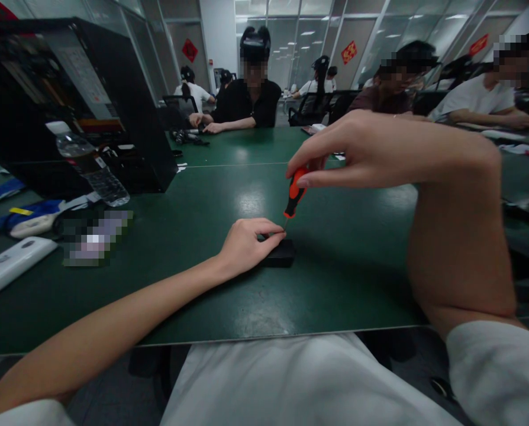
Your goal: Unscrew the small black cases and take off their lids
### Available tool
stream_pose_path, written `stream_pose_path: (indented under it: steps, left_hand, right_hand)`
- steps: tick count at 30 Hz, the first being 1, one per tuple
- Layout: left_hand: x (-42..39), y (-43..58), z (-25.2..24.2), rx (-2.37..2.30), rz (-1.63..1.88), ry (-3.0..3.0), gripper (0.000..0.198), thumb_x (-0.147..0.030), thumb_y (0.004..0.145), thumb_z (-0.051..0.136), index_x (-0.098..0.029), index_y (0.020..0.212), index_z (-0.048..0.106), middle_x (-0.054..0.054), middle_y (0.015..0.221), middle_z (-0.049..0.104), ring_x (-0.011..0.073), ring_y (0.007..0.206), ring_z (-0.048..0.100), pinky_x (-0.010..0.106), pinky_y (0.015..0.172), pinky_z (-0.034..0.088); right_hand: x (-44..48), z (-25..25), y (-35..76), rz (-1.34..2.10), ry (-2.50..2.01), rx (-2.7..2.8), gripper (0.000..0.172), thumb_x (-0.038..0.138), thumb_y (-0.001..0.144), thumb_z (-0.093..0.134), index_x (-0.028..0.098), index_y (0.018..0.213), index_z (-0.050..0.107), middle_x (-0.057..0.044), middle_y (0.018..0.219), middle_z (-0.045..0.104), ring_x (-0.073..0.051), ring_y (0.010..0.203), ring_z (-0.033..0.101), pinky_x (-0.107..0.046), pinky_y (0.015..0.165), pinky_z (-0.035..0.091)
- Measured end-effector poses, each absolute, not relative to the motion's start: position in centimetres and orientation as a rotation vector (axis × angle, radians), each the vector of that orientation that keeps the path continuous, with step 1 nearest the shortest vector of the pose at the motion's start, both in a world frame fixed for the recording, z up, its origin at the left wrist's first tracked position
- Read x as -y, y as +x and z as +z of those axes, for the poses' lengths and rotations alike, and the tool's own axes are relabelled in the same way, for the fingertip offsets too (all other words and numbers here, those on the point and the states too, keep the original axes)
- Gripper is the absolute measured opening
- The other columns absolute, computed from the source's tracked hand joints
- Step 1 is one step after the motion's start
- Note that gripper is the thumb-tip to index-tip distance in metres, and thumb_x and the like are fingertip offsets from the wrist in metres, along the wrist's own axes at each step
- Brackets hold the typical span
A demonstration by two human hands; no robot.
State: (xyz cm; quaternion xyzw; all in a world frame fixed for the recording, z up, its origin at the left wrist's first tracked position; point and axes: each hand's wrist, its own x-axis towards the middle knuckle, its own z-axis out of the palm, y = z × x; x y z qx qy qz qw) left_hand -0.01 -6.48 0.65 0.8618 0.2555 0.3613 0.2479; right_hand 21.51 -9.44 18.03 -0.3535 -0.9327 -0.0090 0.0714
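An orange and black screwdriver (293, 193) stands nearly upright, slightly tilted, above the green table. My right hand (342, 155) is closed around the top of its handle from above, wrist bent. The thin shaft points down to the fingertips of my left hand (252, 245), whose thumb and forefinger are pinched together at the shaft's tip. What sits between those fingertips is too small to make out. Under and beside my left hand lies a small black block-shaped object (280, 254) on the table, its left part hidden by the hand.
At the left stand a black shelf unit (126, 89) and a tilted plastic bottle (91, 165). Nearer lie a blurred-out flat object (99, 238), a white case (13, 266) and blue-and-white gloves (34, 219). A person in black (251, 100) sits across the table (193, 222); others sit behind and right.
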Motion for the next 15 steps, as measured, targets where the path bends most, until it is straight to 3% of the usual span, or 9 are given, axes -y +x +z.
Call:
stream_pose_path:
  steps: [8,15]
  left_hand:
    - [6.5,-0.2,0.5,-0.703,0.984,2.349,0.014,-0.021,0.093,0.067,-0.017,0.09,0.08,0.005,0.095,0.08,0.0186,0.086,0.074,0.029,0.081,0.053]
    - [6.6,-0.2,0.5,-0.701,0.982,2.339,0.014,-0.022,0.093,0.067,-0.018,0.089,0.08,0.005,0.094,0.08,0.0185,0.085,0.074,0.028,0.08,0.054]
  right_hand:
    - [10.5,18.4,21.4,0.012,-0.918,2.811,0.023,0.027,0.096,0.052,0.026,0.109,0.071,0.001,0.11,0.076,-0.017,0.097,0.07,-0.027,0.083,0.052]
    - [11.0,18.5,21.5,-0.083,-0.959,2.769,0.031,0.044,0.099,0.052,0.025,0.105,0.075,-0.004,0.103,0.076,-0.018,0.087,0.069,-0.032,0.075,0.051]
